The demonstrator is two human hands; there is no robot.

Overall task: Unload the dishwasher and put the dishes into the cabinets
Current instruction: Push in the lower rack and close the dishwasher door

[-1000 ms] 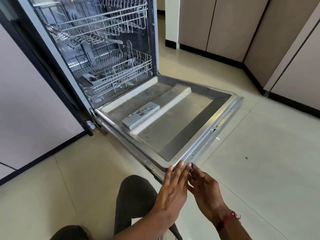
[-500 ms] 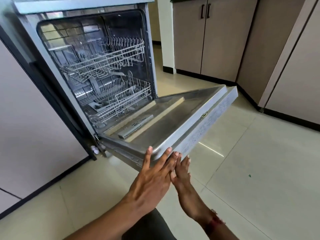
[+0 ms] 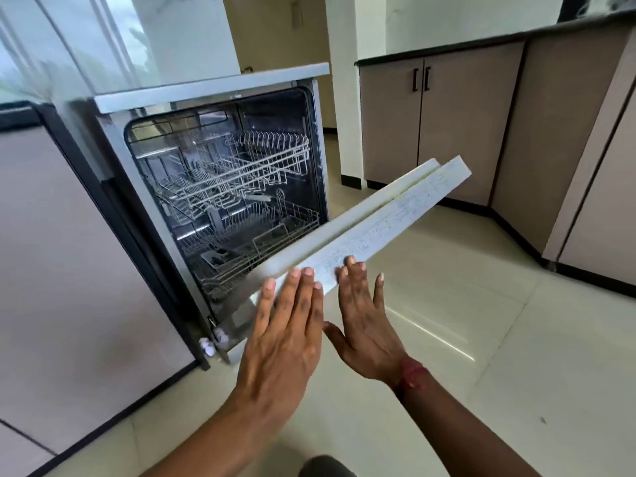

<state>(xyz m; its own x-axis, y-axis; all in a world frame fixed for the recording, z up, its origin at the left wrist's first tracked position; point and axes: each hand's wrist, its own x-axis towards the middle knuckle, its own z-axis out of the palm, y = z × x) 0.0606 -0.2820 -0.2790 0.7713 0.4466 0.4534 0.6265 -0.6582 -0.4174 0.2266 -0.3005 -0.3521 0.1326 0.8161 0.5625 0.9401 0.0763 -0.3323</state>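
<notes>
— What do you see at the far left?
— A tall pale panel (image 3: pixel 69 270) with a dark frame. Just beside it stands the dishwasher (image 3: pixel 115 163), under a light surface (image 3: pixel 213 86).
— Is it open?
— Yes, I can look inside. The upper rack (image 3: pixel 241 170) and the lower rack (image 3: pixel 275 232) are both pushed in, and a dark basket (image 3: pixel 215 258) sits in the lower one. It is too dim in there to say what else they hold.
— And the door (image 3: pixel 395 218)?
— It is tilted, about halfway between lying flat and closed, and its free edge points up and to the right.
— Where are the hands?
— Both are at the near end of that edge. The left hand (image 3: pixel 285 325) lies flat with its fingers straight and close together, and the fingertips touch the door. Its grip is released; it only presses. The right hand (image 3: pixel 364 325) is just beside it, also with a released grip. The fingers are spread and straight, and the longest ones touch the pale front of the door. A red band (image 3: pixel 411 373) is around that wrist.
— And further right?
— Brown cabinets (image 3: pixel 444 125) with black handles (image 3: pixel 415 79), closed, under a dark top. They stand well apart from the dishwasher, across the shiny tiled floor (image 3: pixel 481 321).
</notes>
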